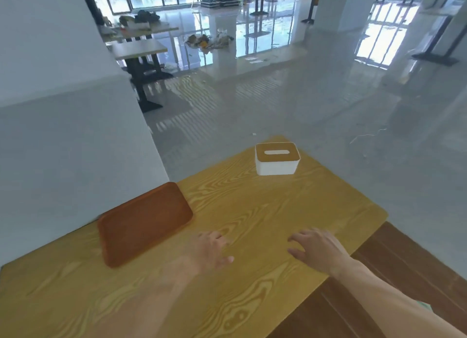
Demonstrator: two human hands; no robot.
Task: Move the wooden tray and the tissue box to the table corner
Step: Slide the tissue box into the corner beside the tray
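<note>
A flat reddish-brown wooden tray [144, 222] lies on the yellow wood-grain table [252, 211], close to the wall on the left. A white tissue box [276, 160] with a wooden lid and a slot stands near the table's far corner. My left hand [209, 249] hovers over the table just right of the tray, blurred, fingers apart, holding nothing. My right hand [317, 248] is above the table near its right edge, fingers spread, empty. Both hands are well short of the tissue box.
A grey wall [75, 135] borders the table's left side. A dark wooden bench or floor strip [391, 274] runs along the right edge. Beyond lie glossy floor, other tables [139, 49] and scattered litter.
</note>
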